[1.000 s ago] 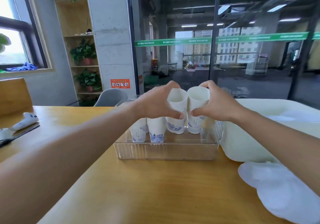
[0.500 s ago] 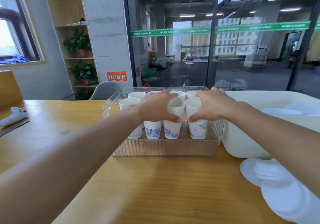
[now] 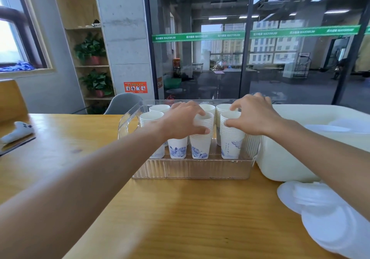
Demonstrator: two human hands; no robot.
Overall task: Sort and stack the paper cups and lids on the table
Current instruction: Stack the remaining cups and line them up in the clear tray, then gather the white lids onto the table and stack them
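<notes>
Inside the clear bin point(image 3: 192, 170) on the surface point(image 3: 160, 208), the left hand point(image 3: 181, 121) grips one cup stack point(image 3: 201, 138). The right hand point(image 3: 254, 115) grips another stack point(image 3: 231, 140) just beside it; lids point(image 3: 324, 214) lie near right.

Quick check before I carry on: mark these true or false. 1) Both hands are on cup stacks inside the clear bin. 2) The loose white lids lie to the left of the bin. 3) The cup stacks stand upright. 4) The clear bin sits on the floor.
1) True: the left hand grips one cup stack and the right hand grips the neighbouring stack, both inside the clear bin.
2) False: the white lids lie on the table to the bin's right, nearer the camera.
3) True: the stacks stand upright, rims up.
4) False: the bin sits on the wooden table.
</notes>
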